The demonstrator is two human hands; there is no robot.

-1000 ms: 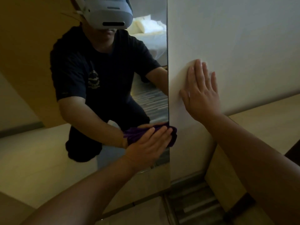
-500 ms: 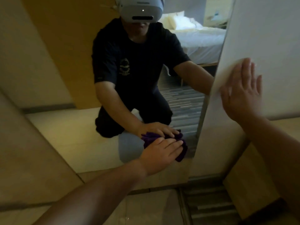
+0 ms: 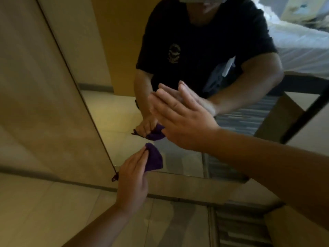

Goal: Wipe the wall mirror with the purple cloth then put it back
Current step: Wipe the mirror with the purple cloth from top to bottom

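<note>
The wall mirror (image 3: 117,122) fills the upper middle and right of the view and reflects a kneeling person in a dark shirt. My left hand (image 3: 132,177) presses the bunched purple cloth (image 3: 154,158) against the glass at the mirror's lower left corner, fingers closed over it. A small tag of the cloth sticks out by the thumb. My right hand (image 3: 181,120) is open, fingers spread, palm flat against the mirror glass higher up. Both hands and the cloth show again as reflections.
A beige wall panel (image 3: 44,95) borders the mirror on the left. Below the mirror runs a baseboard (image 3: 187,189), then pale floor tiles (image 3: 53,211) and striped carpet (image 3: 236,227). A wooden furniture edge (image 3: 292,227) stands at the lower right.
My left hand has slid the cloth left and down to the mirror's lower left corner. My right hand has left the white wall and now rests on the glass. The view has swung left.
</note>
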